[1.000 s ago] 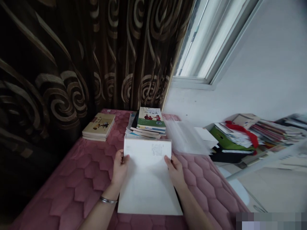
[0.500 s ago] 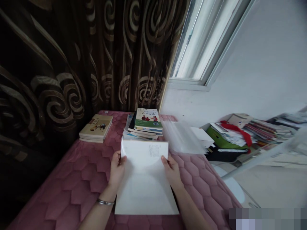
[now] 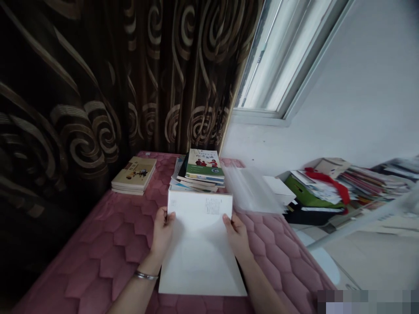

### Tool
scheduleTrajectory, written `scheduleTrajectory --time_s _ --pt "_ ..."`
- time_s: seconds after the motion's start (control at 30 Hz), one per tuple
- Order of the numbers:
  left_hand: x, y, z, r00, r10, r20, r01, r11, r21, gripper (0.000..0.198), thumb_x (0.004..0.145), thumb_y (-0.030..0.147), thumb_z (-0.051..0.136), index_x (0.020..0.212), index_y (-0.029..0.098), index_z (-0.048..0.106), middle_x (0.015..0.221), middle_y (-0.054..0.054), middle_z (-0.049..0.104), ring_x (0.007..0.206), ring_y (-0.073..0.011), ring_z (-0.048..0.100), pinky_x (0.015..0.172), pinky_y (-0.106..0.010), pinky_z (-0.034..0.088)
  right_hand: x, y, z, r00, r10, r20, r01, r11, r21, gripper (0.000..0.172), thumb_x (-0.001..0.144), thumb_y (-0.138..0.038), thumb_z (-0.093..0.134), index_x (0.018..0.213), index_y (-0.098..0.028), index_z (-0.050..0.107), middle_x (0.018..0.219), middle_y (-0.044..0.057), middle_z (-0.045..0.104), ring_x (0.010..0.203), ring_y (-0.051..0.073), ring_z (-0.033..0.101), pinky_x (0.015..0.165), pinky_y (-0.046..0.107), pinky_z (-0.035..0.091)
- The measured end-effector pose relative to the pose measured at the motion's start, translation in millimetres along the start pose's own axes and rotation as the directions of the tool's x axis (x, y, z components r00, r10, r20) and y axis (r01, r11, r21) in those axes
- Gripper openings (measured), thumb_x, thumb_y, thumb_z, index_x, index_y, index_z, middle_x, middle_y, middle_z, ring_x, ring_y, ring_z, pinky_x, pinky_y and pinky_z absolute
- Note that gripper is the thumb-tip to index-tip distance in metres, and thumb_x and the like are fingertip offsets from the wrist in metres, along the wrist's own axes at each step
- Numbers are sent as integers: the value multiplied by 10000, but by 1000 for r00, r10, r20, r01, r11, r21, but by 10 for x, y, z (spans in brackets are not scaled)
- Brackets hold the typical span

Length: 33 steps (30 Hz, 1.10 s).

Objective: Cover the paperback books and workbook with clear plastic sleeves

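Note:
A white book [image 3: 200, 248] lies on the pink quilted table cover [image 3: 111, 253] in front of me, with printed lines near its far edge. My left hand [image 3: 162, 233] grips its left edge, thumb on top of the page. My right hand [image 3: 236, 235] grips the right edge the same way. A silver bracelet [image 3: 145, 275] sits on my left wrist. Just beyond the white book stands a stack of books [image 3: 199, 172] topped by a green and white cover.
A second small stack of beige books [image 3: 135, 174] lies at the far left. Clear plastic sleeves [image 3: 250, 189] rest at the table's right edge. A cluttered shelf of books and papers [image 3: 343, 187] stands to the right. A dark patterned curtain [image 3: 114, 78] and a window [image 3: 284, 56] are behind.
Both hands stay on the white book's edges. The view has shifted slightly; the book and hands show no clear movement.

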<state>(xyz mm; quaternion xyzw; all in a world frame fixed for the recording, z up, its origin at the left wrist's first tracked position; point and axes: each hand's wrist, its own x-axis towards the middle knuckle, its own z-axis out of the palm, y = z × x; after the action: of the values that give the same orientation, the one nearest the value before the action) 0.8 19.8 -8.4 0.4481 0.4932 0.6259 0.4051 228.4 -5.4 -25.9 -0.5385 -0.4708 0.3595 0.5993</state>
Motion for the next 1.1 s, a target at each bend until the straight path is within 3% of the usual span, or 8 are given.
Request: scheduleTrajectory --time_s 0.23,0.57,0.87,1.1 --pt "13 -66 -21 1000 -15 -11 15 1000 -26 258 657 403 690 757 210 552 629 54 572 583 -108 478 557 -207 367 -3 -49 27 999 -6 -39 2 994 -110 481 796 -602 548 975 -172 667 861 69 716 747 223 632 631 301 505" --pt "22 -44 -12 999 22 -33 -21 999 49 254 668 424 672 744 213 553 632 52 561 600 -116 486 555 -213 374 -8 -12 9 999 16 -29 -17 999 -48 459 768 -604 586 880 -163 646 779 58 694 691 210 615 603 292 500" --pt "-3 33 -10 999 -32 20 32 999 35 262 646 410 666 777 212 554 610 55 565 553 -109 492 523 -210 365 6 70 -2 999 2 -41 -9 987 -163 429 813 -596 517 889 -189 630 819 50 690 713 204 607 639 296 493" --pt "-8 62 15 1000 -12 -6 12 999 49 214 652 361 640 772 209 549 659 32 621 601 -126 544 569 -225 409 -8 51 -10 999 43 -11 -44 999 -26 416 801 -547 587 954 -166 653 857 63 699 759 211 614 686 300 505"
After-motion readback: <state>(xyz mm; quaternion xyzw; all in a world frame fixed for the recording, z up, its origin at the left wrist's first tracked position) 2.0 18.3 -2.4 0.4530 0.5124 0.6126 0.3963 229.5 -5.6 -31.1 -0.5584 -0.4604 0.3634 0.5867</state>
